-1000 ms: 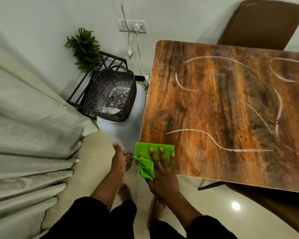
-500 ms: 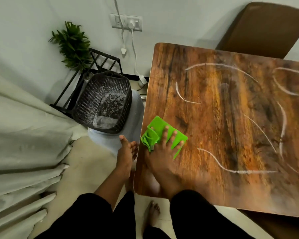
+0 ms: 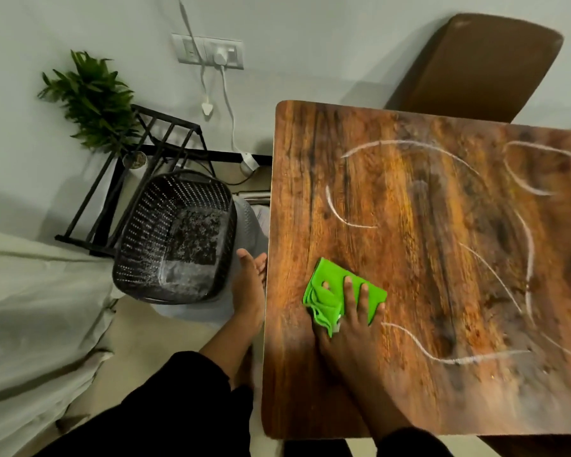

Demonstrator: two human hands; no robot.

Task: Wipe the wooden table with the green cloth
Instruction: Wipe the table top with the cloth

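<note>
The wooden table [image 3: 409,209] fills the right of the view, its brown top marked with several curved white chalk lines [image 3: 449,357]. A folded green cloth [image 3: 327,300] lies on the table near its left edge. My right hand [image 3: 353,321] presses flat on the cloth with fingers spread. My left hand [image 3: 249,285] hangs just off the table's left edge, fingers apart, holding nothing.
A dark perforated basket [image 3: 175,239] stands on the floor left of the table, beside a black metal rack [image 3: 136,173] and a green plant [image 3: 93,100]. A brown chair [image 3: 475,67] stands behind the table. Pale curtain fabric [image 3: 37,308] lies at the left. Cables hang from a wall socket [image 3: 208,51].
My right hand has pushed the green cloth from the table's near-left corner onto the tabletop and further right, and the left part of the nearest white line is gone. My left hand stays beside the edge.
</note>
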